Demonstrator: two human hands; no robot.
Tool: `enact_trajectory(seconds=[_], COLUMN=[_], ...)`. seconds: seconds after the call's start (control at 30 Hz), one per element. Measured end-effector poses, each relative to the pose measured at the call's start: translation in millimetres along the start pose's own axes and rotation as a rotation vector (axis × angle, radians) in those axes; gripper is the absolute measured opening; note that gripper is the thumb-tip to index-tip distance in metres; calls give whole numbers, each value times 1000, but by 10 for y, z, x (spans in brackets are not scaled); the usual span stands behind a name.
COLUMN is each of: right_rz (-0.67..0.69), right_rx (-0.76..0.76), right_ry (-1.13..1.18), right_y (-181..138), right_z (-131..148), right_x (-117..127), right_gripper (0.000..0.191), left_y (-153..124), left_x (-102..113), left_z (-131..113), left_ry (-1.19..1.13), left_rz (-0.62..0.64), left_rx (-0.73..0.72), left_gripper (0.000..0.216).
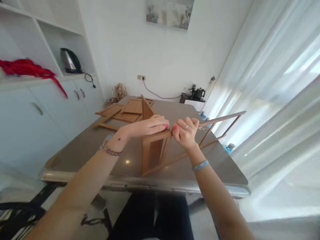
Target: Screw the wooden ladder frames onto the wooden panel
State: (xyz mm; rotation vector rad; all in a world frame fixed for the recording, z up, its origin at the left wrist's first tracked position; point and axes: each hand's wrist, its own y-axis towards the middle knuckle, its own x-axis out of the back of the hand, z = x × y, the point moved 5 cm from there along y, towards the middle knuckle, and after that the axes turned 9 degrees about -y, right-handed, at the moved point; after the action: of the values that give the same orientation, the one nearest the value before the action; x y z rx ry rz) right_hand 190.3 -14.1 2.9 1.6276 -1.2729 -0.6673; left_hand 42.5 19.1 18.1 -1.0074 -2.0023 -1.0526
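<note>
A wooden panel piece with a framed edge stands upright on the table in front of me. My left hand is closed over its top corner. Close beside it, my right hand makes a fist around the near end of an open wooden frame with crossbars. That frame stretches away to the right and stands on its edge. Panel and frame meet at a corner between my two hands. My right fingers hide part of the joint, so I cannot tell whether the pieces are fastened.
More wooden panels lie overlapping at the table's back left. The grey table has a metal front edge. Bundled straw-coloured strands sit behind it. A kettle and red cloth are on the left shelves; curtains hang at right.
</note>
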Motion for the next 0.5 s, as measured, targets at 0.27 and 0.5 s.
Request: enact_trajectory(seconds=[0.27, 0.5], right_rz=[29, 246], right_rx=[-27, -2], right_ry=[40, 136], right_y=[16, 43], right_z=[-30, -46], right_x=[-4, 15], right_gripper=[46, 47], left_y=[61, 52], left_x=[-157, -226], left_z=[175, 145], left_ry=[36, 21], left_rz=[-120, -205], left_rx=[-55, -110], left_gripper=[41, 46])
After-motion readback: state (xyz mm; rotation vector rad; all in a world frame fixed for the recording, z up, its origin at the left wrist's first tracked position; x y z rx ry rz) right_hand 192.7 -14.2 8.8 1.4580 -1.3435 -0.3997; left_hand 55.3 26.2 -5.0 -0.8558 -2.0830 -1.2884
